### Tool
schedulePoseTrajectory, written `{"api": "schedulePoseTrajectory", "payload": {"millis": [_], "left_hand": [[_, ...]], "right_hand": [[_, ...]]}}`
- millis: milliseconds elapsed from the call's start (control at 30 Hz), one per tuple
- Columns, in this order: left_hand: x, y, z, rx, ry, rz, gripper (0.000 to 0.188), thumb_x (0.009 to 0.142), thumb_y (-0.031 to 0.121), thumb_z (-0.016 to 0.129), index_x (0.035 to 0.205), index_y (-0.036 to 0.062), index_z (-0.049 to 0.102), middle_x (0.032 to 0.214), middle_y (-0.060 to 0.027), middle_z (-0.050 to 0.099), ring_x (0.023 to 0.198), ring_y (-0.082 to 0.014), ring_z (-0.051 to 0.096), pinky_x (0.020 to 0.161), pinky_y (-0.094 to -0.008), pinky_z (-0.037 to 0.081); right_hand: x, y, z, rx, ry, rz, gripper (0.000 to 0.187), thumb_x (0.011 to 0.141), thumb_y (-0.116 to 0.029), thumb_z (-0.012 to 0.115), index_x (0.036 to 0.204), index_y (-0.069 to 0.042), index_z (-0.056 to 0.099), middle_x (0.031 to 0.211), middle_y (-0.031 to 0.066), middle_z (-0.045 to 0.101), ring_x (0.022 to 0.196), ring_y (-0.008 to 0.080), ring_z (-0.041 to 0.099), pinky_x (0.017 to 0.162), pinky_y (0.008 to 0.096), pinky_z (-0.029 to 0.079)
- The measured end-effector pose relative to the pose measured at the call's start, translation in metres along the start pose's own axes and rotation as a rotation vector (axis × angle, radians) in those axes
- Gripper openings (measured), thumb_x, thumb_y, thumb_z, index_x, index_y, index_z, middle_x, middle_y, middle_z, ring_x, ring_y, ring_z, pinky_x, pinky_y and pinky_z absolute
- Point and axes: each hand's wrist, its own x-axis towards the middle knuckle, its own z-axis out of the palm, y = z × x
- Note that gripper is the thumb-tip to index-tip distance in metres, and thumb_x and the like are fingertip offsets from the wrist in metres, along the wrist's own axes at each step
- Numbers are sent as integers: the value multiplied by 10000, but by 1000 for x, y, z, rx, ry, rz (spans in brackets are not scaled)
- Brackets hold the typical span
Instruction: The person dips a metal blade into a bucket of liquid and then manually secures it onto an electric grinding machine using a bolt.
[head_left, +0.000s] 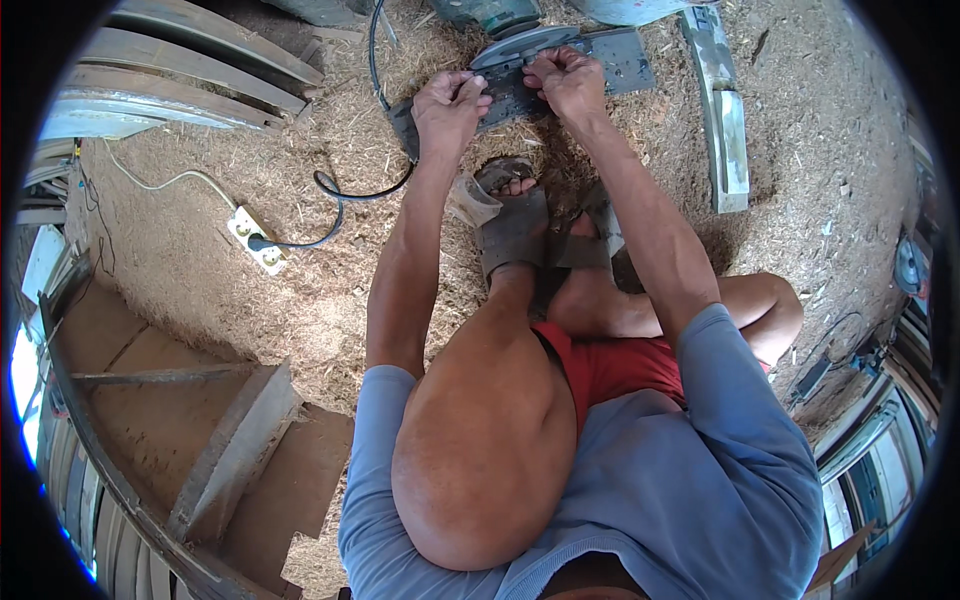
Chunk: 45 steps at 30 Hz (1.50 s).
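The left hand [452,100] and right hand [568,80] are apart, fingers curled over the dark plate [625,62] beneath them; whether either pinches something, I cannot tell. The grey disc [527,42] sits on the plate, just beside the right hand's fingers. Sandalled feet [515,220] crowd the near side, below the hands. A black cord [300,244] loops near the left hand, down to a power strip [243,222]. Planks [200,55] lie farther left; a wood strip [730,150] lies right of the right hand.
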Motion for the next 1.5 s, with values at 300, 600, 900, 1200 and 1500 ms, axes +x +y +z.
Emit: {"api": "schedulePoseTrajectory", "payload": {"millis": [300,600,900,1200,1500], "left_hand": [[-1,1,-1,-15,4,-6,190,909,64,644,1025,-75,588,915,-142,685,691,-136,671,581,-223,562],[0,4,5,13,-4,11,165,908,61,649,1003,-63,596,908,-144,689,673,-125,660,564,-212,550],[-1,10,11,34,-15,2,162,903,67,653,988,-60,599,906,-132,694,667,-106,650,559,-202,540],[1,10,15,97,-16,7,146,899,81,663,963,-44,620,898,-102,700,654,-75,630,537,-173,499],[5,6,16,113,-4,14,151,884,92,683,939,-40,639,858,-95,705,639,-77,631,530,-191,497]], "right_hand": [[0,0,1,-30,-23,-13,80,911,-107,636,919,-28,642,837,61,721,704,104,685,569,222,496],[1,0,-3,-2,-4,33,80,920,-102,628,921,-23,639,856,64,719,720,116,692,584,230,511],[2,-1,-5,13,44,56,73,916,-87,625,934,-17,633,855,76,719,713,129,701,569,232,517],[3,-1,-8,18,52,54,83,914,-88,627,932,-7,634,856,82,718,697,139,703,555,240,520],[5,-3,-10,35,54,45,100,894,-66,616,921,29,631,786,94,702,650,144,694,514,242,515]]}}
